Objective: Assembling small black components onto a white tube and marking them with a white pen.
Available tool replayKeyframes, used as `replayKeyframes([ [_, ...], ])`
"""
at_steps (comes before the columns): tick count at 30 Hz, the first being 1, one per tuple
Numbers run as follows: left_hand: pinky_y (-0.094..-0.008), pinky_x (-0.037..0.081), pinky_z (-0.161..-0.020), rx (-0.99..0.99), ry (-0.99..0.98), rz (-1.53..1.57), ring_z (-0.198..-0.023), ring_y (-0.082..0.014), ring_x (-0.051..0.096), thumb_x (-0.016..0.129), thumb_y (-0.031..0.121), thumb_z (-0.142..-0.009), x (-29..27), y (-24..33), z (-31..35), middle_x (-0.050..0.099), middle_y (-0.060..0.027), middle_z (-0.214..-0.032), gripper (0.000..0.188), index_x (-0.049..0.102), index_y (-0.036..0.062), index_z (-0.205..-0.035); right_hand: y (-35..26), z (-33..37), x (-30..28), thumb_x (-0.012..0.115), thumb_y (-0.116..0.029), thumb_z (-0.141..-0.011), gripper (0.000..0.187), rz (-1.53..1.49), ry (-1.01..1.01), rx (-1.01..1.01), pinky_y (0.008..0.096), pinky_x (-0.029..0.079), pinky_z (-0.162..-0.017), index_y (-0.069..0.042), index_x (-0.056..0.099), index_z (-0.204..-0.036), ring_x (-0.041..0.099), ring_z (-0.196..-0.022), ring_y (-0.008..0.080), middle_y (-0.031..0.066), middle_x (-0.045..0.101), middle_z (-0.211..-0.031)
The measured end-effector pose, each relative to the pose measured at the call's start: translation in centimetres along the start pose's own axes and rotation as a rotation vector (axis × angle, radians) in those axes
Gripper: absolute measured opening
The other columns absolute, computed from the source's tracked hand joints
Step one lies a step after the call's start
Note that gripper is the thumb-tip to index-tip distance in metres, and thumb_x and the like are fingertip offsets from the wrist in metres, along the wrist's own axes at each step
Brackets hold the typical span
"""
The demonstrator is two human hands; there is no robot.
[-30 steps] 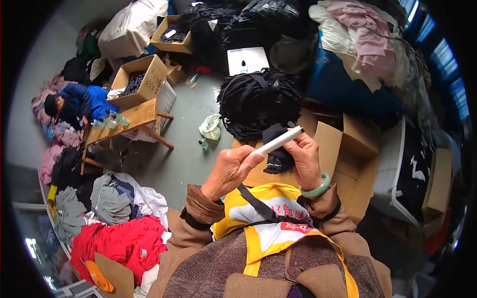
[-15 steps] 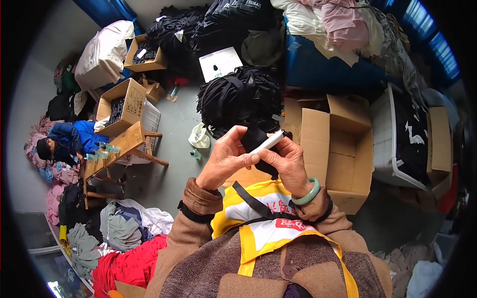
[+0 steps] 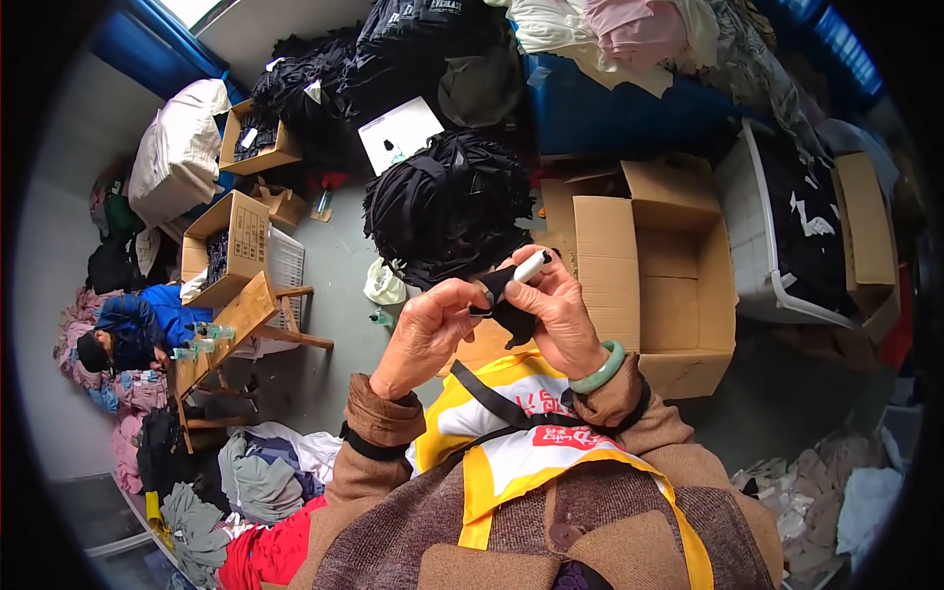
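Note:
My right hand (image 3: pixel 560 315), a green bangle at its wrist, is closed around a white, pen-like tool (image 3: pixel 531 265) with a dark tip. A small piece of black cloth (image 3: pixel 513 323) runs between the two hands and hangs below the fingers. My left hand (image 3: pixel 428 329) pinches the black cloth at its left edge, thumb and fingers pressed together. Just beyond the hands rises a large heap of black cloth strips (image 3: pixel 447 202). My fingers partly hide the tool's lower end.
An open cardboard box (image 3: pixel 678 275) stands at the right, beside a grey bin (image 3: pixel 762 216) of black cloth. At the left, a wooden bench (image 3: pixel 231 329) holds several small bottles, and a person in blue (image 3: pixel 138 324) sits behind it. A white bag (image 3: pixel 384 285) lies on the floor.
The white tool has shifted from between both hands into my right hand. My left hand has moved down and left and now pinches the black cloth. The view has turned slightly.

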State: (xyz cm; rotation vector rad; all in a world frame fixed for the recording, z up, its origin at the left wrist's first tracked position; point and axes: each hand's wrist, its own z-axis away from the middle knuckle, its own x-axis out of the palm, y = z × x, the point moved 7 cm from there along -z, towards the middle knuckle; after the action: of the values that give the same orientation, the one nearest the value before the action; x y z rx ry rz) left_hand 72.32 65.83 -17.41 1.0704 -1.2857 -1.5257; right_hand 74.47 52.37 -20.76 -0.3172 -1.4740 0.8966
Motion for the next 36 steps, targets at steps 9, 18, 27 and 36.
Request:
replayKeyframes([
  [9,-0.0236,0.044,-0.055,0.238,0.001,-0.566,-0.063,-0.0102,0.053,0.055,-0.01,-0.078,0.8,6.0,0.4,0.056,-0.004,-0.078,0.021,0.06,0.0034,-0.094,-0.4,0.2,0.6,0.066,-0.026,-0.082,0.046,-0.305,-0.061,0.159,0.0263,0.044,-0.087,-0.008,0.044,-0.118,0.053,-0.098,0.014,0.0046,0.052,-0.104],
  [18,-0.025,0.041,-0.052,0.034,-0.04,-0.379,-0.057,-0.0161,0.052,0.055,-0.006,-0.08,0.7,4.5,-0.5,0.056,-0.0074,-0.077,0.014,0.059,0.0037,-0.089,-1.0,0.4,0.9,0.066,-0.044,-0.078,0.059,0.094,-0.32,0.045,0.0284,0.044,-0.089,-0.007,0.046,-0.118,0.053,-0.099,0.0128,0.0042,0.05,-0.108],
  [27,-0.0266,0.046,-0.062,0.317,0.011,-0.48,-0.072,-0.017,0.055,0.052,-0.009,-0.077,-0.8,6.1,0.3,0.056,-0.0067,-0.077,0.017,0.06,0.0003,-0.089,-0.4,-0.9,1.2,0.064,-0.02,-0.084,0.029,0.287,-0.168,0.108,0.027,0.043,-0.084,-0.003,0.053,-0.106,0.053,-0.093,0.0117,0.0025,0.054,-0.097],
  [36,-0.0322,0.046,-0.058,0.245,0.095,-0.262,-0.064,-0.0263,0.056,0.06,0.014,-0.083,-1.6,6.7,0.7,0.055,-0.0127,-0.074,0.02,0.056,0.0016,-0.098,-2.5,0.7,2.1,0.066,-0.012,-0.081,0.02,0.363,-0.073,-0.175,0.0257,0.043,-0.08,-0.001,0.057,-0.096,0.053,-0.09,0.0125,0.0033,0.055,-0.097],
])
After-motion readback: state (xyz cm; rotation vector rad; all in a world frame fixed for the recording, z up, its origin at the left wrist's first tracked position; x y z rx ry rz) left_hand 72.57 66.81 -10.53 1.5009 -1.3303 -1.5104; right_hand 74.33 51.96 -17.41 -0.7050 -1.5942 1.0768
